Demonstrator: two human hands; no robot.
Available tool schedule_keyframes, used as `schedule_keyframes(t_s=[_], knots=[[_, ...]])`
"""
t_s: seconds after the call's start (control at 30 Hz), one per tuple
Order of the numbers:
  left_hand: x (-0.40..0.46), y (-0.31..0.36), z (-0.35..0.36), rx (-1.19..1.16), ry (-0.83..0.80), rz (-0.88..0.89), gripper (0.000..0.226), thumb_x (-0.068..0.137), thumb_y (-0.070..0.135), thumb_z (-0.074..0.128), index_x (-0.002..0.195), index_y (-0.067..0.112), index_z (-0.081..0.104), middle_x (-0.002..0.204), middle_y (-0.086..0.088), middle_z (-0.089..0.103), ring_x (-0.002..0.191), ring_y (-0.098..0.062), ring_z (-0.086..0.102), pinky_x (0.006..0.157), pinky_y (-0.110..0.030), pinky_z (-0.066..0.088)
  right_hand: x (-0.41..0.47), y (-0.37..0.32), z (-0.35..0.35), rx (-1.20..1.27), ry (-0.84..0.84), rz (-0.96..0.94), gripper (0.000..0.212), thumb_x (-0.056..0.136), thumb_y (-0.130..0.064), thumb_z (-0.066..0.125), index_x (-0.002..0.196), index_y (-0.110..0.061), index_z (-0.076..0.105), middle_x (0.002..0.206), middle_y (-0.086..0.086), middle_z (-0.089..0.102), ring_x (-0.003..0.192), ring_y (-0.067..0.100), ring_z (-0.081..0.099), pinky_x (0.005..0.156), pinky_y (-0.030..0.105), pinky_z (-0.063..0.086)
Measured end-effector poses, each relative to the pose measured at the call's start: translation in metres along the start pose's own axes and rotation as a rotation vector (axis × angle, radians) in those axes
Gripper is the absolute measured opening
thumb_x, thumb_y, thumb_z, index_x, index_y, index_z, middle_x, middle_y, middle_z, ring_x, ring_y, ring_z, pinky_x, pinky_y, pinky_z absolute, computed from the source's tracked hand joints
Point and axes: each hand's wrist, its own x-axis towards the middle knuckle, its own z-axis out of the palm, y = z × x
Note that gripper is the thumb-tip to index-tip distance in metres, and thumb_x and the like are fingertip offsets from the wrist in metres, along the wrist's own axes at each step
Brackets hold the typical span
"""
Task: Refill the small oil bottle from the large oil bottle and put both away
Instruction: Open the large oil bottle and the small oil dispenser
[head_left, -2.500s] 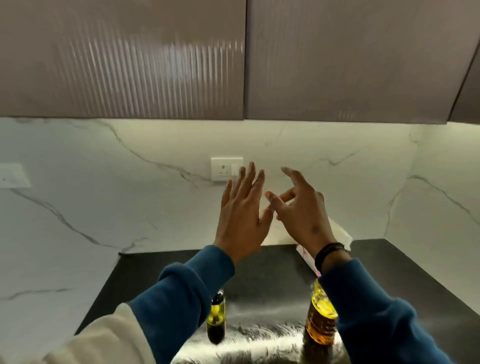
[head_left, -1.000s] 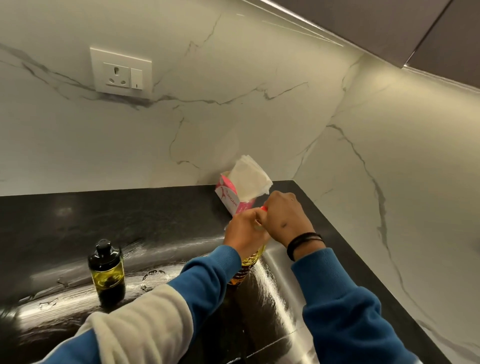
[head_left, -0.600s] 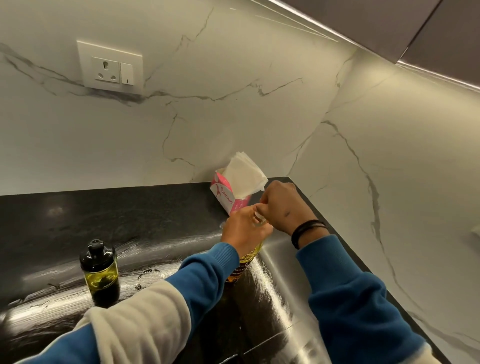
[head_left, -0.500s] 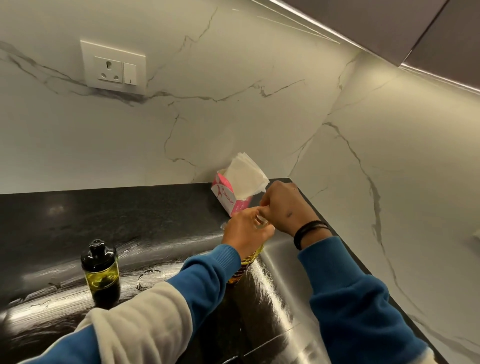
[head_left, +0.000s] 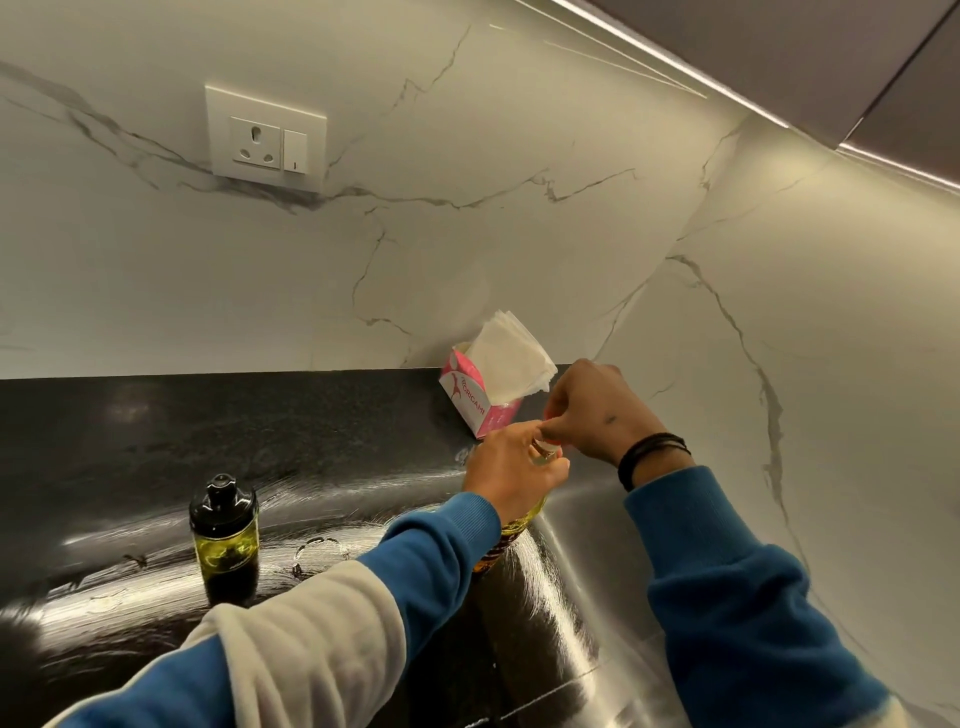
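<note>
The small oil bottle (head_left: 224, 540) stands upright on the black counter at the left, with a black cap and dark yellow-green oil inside. The large oil bottle (head_left: 511, 530) stands to its right, mostly hidden behind my left hand (head_left: 511, 467), which grips it around the neck. My right hand (head_left: 592, 410) is curled over the top of the large bottle, fingertips at its cap; the cap itself is hidden.
A pink tissue box (head_left: 475, 400) with white tissues sticking out stands against the marble backsplash just behind my hands. A wall socket (head_left: 266, 137) sits high on the left. The counter (head_left: 130, 431) meets a marble side wall on the right. Cabinets hang overhead.
My hands came down from in front of the wall and took hold of the large bottle. Over the last second my right hand has shifted slightly at the bottle's top.
</note>
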Motion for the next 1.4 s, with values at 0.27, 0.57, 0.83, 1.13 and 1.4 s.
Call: schedule_keyframes(t_s=[0.27, 0.57, 0.83, 1.13, 1.4], knots=[[0.002, -0.003, -0.001, 0.015, -0.004, 0.005, 0.009, 0.081, 0.036, 0.068, 0.076, 0.031, 0.064, 0.075, 0.012, 0.069, 0.08, -0.006, 0.066, 0.089, -0.039, 0.057, -0.006, 0.002, -0.005, -0.012, -0.083, -0.057, 0.036, 0.079, -0.023, 0.08, 0.113, -0.018, 0.073, 0.113, -0.002, 0.069, 0.098, 0.01, 0.061, 0.078, 0.016, 0.043], [-0.001, -0.002, 0.001, -0.005, 0.008, 0.038, 0.011, 0.082, 0.034, 0.071, 0.091, 0.028, 0.071, 0.087, 0.011, 0.072, 0.088, -0.009, 0.067, 0.089, -0.037, 0.057, -0.005, 0.004, 0.001, 0.021, 0.01, 0.021, 0.022, 0.08, -0.023, 0.08, 0.096, -0.009, 0.076, 0.09, 0.004, 0.07, 0.081, 0.015, 0.066, 0.064, 0.016, 0.049], [0.0, -0.002, 0.0, 0.021, 0.007, 0.034, 0.006, 0.083, 0.034, 0.07, 0.085, 0.032, 0.065, 0.08, 0.014, 0.068, 0.084, -0.006, 0.065, 0.087, -0.032, 0.055, -0.007, 0.008, -0.007, 0.05, -0.015, -0.024, 0.03, 0.082, -0.033, 0.077, 0.103, -0.013, 0.076, 0.098, 0.001, 0.072, 0.082, 0.009, 0.062, 0.061, 0.012, 0.042], [0.001, -0.003, 0.004, 0.025, 0.003, 0.055, 0.008, 0.083, 0.034, 0.07, 0.087, 0.028, 0.067, 0.083, 0.01, 0.071, 0.084, -0.011, 0.068, 0.087, -0.042, 0.058, -0.001, 0.007, -0.002, 0.019, -0.013, 0.007, 0.021, 0.082, -0.021, 0.078, 0.098, -0.008, 0.075, 0.094, 0.007, 0.072, 0.082, 0.017, 0.068, 0.071, 0.023, 0.057], [0.003, -0.004, 0.001, 0.04, 0.005, 0.041, 0.007, 0.083, 0.036, 0.069, 0.083, 0.033, 0.063, 0.081, 0.013, 0.068, 0.084, -0.007, 0.066, 0.091, -0.038, 0.056, -0.001, 0.009, -0.007, 0.035, -0.014, -0.002, 0.031, 0.081, -0.034, 0.077, 0.1, -0.01, 0.075, 0.088, 0.001, 0.07, 0.076, 0.011, 0.061, 0.06, 0.015, 0.046]])
